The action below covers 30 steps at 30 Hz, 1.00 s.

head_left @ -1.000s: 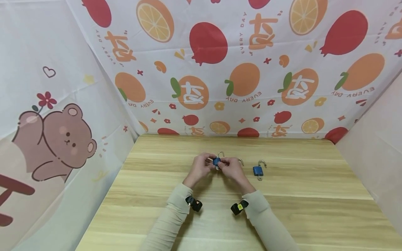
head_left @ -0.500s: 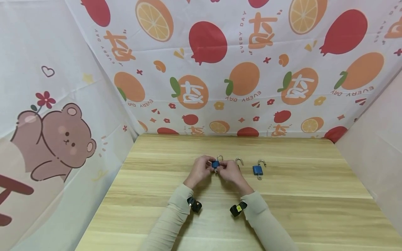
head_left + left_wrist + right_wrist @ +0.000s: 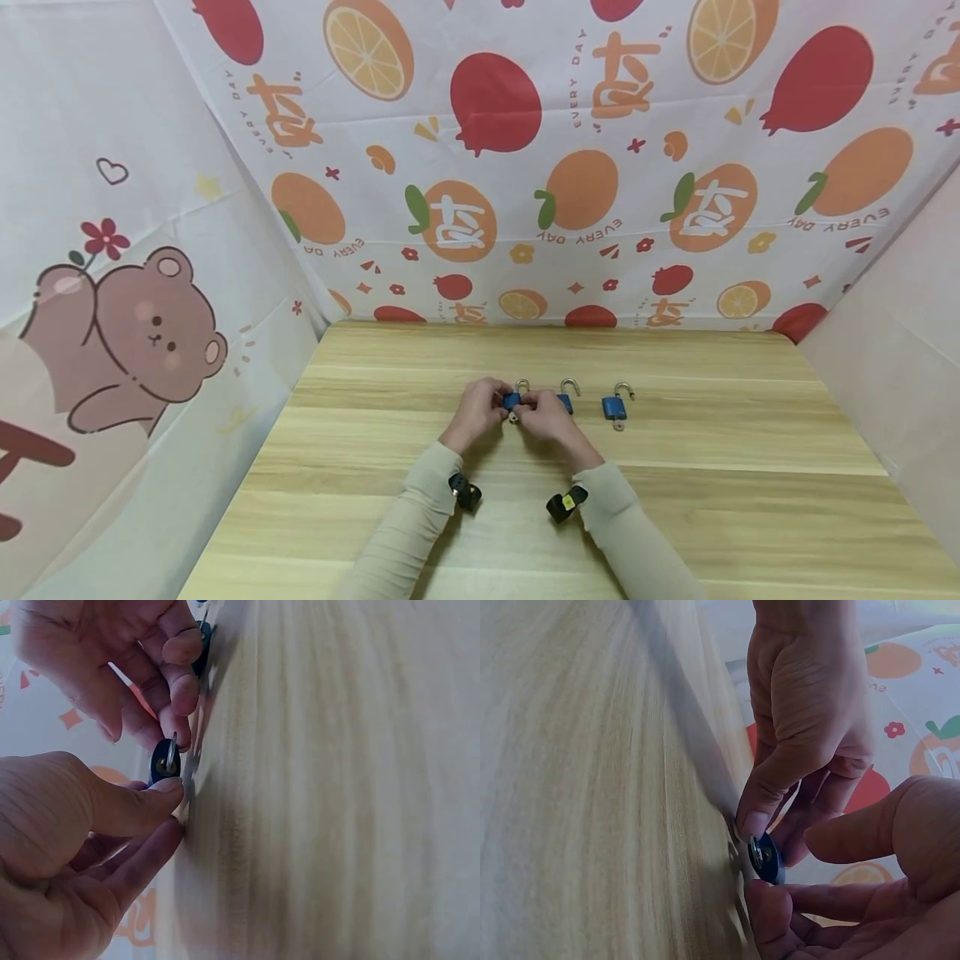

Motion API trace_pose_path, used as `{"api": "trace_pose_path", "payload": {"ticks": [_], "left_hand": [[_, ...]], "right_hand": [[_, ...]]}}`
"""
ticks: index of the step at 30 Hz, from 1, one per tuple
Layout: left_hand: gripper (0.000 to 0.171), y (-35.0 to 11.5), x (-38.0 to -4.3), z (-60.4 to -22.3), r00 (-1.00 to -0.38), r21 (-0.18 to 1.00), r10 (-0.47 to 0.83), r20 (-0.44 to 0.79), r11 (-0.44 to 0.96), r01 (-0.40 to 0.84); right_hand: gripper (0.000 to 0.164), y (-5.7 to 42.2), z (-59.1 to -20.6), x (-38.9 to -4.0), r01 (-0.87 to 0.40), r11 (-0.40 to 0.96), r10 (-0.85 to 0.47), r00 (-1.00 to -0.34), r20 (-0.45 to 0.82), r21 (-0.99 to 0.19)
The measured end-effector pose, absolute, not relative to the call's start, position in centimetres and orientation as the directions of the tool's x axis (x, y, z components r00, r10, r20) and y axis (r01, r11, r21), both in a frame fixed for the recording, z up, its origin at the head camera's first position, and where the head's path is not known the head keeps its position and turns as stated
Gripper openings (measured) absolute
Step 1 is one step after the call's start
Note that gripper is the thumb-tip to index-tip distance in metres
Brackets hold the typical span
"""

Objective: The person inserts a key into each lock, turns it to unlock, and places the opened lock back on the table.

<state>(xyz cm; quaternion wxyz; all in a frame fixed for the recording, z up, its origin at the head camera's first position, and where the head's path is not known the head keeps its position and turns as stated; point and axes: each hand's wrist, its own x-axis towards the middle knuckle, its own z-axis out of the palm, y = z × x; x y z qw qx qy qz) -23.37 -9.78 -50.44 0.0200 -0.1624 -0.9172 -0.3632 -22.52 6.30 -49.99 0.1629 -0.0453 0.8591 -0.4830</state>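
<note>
Between the hands, a blue padlock (image 3: 512, 401) with its shackle swung open and a key in its bottom stands low at the tabletop. My left hand (image 3: 477, 412) pinches the lock's left side; the thumb lies near the key in the left wrist view. My right hand (image 3: 546, 415) is at the other side, fingers loosely bent. Its fingertips (image 3: 769, 900) touch or almost touch the lock, and its thumb is apart from it in the right wrist view. Whether the padlock rests fully on the table is hard to tell.
Just beyond the right hand lies a second open blue padlock (image 3: 565, 404), partly hidden by that hand. A third open padlock (image 3: 614, 408) with a key lies further right. The wooden table (image 3: 712, 517) meets a fruit-print cloth (image 3: 510, 208) at the back.
Both hands and the padlock have come down and slightly left, nearer the table. The second padlock's body now shows beside the right hand. The right thumb is apart from the lock now.
</note>
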Motion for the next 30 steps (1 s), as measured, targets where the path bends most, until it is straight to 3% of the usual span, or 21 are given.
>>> {"api": "trace_pose_path", "payload": {"ticks": [23,30], "left_hand": [[0.032,-9.9,-23.4,-50.2,-0.943,0.658,0.312,0.114,0.687,0.307],[0.041,-11.4,-24.0,-47.8,-0.964,0.660,0.247,0.102,0.708,0.252]], "right_hand": [[0.021,6.6,-49.6,-22.4,0.110,0.514,-0.274,-0.918,-0.285,-0.851],[0.042,8.8,-46.7,-23.0,0.080,0.497,-0.217,-0.953,-0.213,-0.864]]}}
